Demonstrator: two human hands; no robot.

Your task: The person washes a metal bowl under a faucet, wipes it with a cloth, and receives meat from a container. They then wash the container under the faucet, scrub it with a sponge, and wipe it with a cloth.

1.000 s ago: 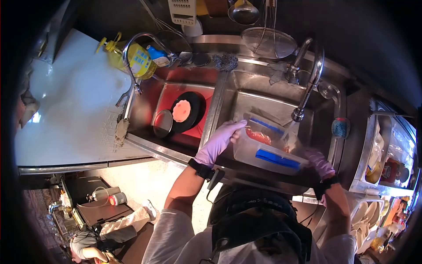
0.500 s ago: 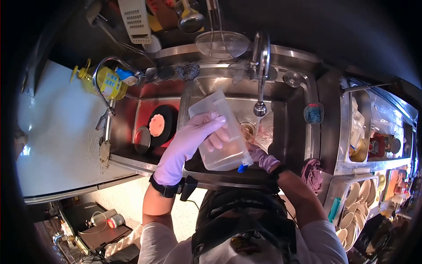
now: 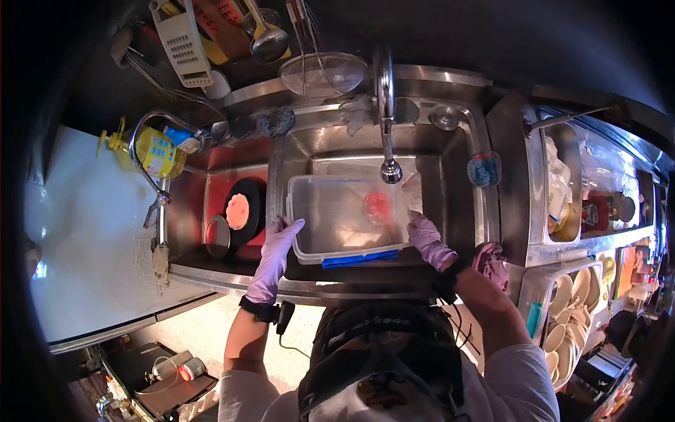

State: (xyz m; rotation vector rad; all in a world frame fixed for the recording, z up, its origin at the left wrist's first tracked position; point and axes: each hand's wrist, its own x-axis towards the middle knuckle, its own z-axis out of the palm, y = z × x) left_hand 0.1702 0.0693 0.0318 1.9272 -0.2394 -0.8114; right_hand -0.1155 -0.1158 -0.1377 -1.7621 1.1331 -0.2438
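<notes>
A translucent plastic container (image 3: pixel 316 211) lies level across the right sink basin (image 3: pixel 457 204), with a blue strip (image 3: pixel 360 259) along its near edge. My gloved left hand (image 3: pixel 276 253) is closed on its left end, thumb at the rim. At the opposite end, my gloved right hand (image 3: pixel 429 243) grips the rim with fingers partly hidden. A reddish patch (image 3: pixel 378 206) shows in or through the container's floor. The faucet's spray head (image 3: pixel 391 171) hangs just over the far side of the container.
The left basin holds a black round item (image 3: pixel 254 204) with a pink scalloped piece (image 3: pixel 238 211) on it. A yellow pump bottle (image 3: pixel 156 152) stands behind at left. On the right are a blue sponge (image 3: pixel 484 169), a crumpled cloth (image 3: pixel 490 266) and a bin of bowls (image 3: pixel 562 330).
The container has gone from tilted up in my left hand to level over the basin. My right hand has come from behind it, near the drain, to its right end.
</notes>
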